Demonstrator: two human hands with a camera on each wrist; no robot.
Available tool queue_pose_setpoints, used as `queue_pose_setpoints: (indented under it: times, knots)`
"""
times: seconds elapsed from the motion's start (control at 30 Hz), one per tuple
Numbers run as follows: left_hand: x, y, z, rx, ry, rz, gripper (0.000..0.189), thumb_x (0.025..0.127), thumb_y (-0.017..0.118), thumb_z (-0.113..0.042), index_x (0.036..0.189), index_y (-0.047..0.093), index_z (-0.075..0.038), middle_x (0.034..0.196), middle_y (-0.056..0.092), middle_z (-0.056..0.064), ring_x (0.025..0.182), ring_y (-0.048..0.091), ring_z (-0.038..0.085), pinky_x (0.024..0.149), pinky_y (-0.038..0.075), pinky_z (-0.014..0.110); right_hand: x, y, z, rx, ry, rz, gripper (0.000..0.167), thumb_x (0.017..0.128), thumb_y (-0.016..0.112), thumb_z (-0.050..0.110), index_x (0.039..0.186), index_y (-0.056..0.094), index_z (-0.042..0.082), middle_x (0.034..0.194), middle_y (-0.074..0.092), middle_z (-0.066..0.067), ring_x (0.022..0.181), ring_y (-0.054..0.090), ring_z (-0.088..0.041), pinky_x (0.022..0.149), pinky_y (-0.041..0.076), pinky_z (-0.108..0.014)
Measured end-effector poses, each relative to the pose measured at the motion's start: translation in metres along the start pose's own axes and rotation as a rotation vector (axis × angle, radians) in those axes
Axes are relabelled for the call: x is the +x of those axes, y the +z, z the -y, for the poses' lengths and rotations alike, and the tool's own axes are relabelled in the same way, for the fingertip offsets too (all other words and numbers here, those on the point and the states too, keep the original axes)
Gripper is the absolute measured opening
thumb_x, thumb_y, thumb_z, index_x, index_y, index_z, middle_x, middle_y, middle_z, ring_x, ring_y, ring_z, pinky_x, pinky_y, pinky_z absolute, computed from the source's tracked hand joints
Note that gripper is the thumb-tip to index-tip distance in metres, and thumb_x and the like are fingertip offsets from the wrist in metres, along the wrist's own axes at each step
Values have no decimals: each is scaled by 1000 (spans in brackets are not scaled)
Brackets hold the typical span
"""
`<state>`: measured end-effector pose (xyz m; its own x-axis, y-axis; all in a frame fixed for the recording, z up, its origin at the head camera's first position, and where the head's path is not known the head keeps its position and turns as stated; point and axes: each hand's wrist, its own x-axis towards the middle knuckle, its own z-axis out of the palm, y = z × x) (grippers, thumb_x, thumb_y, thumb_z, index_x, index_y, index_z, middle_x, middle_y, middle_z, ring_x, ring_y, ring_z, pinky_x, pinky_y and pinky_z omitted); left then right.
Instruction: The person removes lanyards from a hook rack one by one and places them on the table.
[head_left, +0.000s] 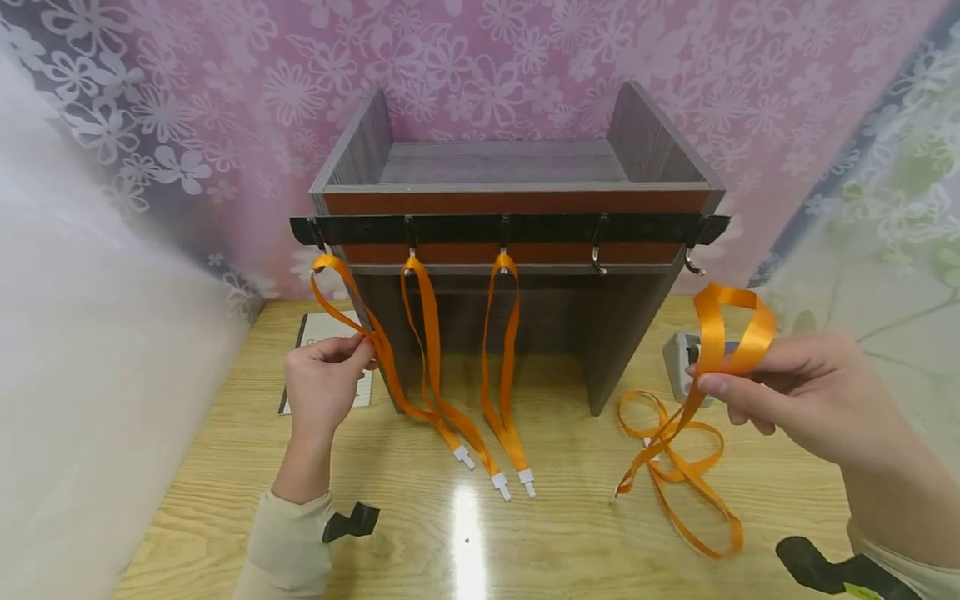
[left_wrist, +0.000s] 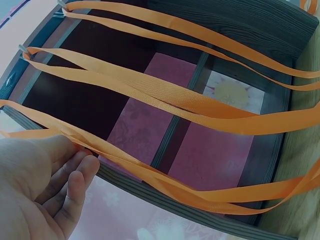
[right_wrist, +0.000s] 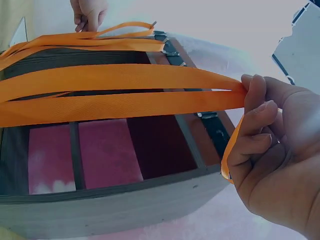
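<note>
My left hand (head_left: pixel 322 379) pinches an orange lanyard (head_left: pixel 386 358) whose loop hangs on the leftmost hook; the left wrist view shows thumb and fingers on its strap (left_wrist: pixel 125 162). Two more orange lanyards, the second (head_left: pixel 430 317) and the third (head_left: pixel 512 333), hang from the neighbouring hooks, white clips on the table. My right hand (head_left: pixel 810 400) pinches another orange lanyard (head_left: pixel 708 333) between thumb and fingers, its loop standing up just below the rightmost hook (head_left: pixel 693 264). That strap runs down to a loose orange tangle (head_left: pixel 697 483) on the table.
A black hook rail (head_left: pixel 465 227) crosses the front of a grey wooden shelf (head_left: pixel 630 333). Another hook (head_left: pixel 597 262) sits right of the third lanyard. A notebook (head_left: pixel 363 392) lies behind my left hand, and a grey device (head_left: pixel 678 367) stands behind the right lanyard.
</note>
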<state>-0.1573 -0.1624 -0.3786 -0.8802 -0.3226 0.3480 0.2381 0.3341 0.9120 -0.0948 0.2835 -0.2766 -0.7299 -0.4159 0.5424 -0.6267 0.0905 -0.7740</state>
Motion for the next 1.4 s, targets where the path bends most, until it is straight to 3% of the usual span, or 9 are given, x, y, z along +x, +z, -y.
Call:
queue_pose_setpoints:
  times: [0.13, 0.43, 0.67, 0.83, 0.93, 1.17, 1.4]
  knots:
    - [1, 0, 0, 14, -2, 1, 12, 88, 73, -8, 89, 80, 1, 77, 75, 21, 56, 67, -1, 57, 56, 16, -6, -3, -3, -99, 86, -8, 32, 79, 62, -27, 89, 76, -1, 64, 65, 6, 53, 49, -8, 40, 33, -28]
    - [2, -2, 1, 14, -7, 24, 13, 88, 74, -9, 89, 80, 1, 78, 75, 22, 57, 68, -2, 60, 57, 16, -12, 2, -11, -292, 59, -30, 31, 73, 71, -24, 83, 76, 5, 64, 63, 9, 53, 47, -4, 39, 33, -25]
    - [1, -1, 0, 7, 3, 13, 11, 87, 74, -8, 89, 81, 1, 77, 75, 23, 58, 68, -2, 60, 57, 16, -15, 1, -15, -378, 68, 38, 39, 69, 76, -21, 71, 70, 17, 59, 58, 10, 50, 44, -3, 41, 34, -22]
    - [2, -2, 0, 30, 3, 19, 11, 88, 74, -9, 89, 81, 0, 77, 75, 21, 58, 68, -2, 61, 56, 16, -23, 3, -23, -307, 144, 108, 39, 73, 74, -19, 74, 71, 19, 61, 60, 11, 51, 46, -4, 41, 37, -22]
    - [2, -3, 0, 33, -2, 31, 12, 88, 74, -10, 90, 81, 0, 78, 75, 21, 59, 68, -2, 62, 57, 16, -27, 4, -31, -190, 128, 122, 39, 73, 70, -24, 78, 72, 14, 63, 61, 8, 51, 46, -5, 40, 36, -24]
    - [2, -2, -1, 25, -12, 34, 13, 88, 74, -10, 90, 81, 0, 79, 75, 21, 59, 68, -1, 63, 57, 16, -36, 9, -40, -278, 254, 143, 31, 81, 73, -12, 76, 71, 19, 62, 61, 10, 50, 49, -8, 43, 41, -24]
    - [2, -2, 0, 13, 14, 24, 12, 88, 74, -9, 88, 81, 0, 76, 75, 22, 58, 68, -1, 62, 57, 16, -44, 13, -61, -168, 260, 195, 30, 85, 68, -14, 81, 72, 16, 62, 60, 3, 49, 48, -11, 43, 43, -25]
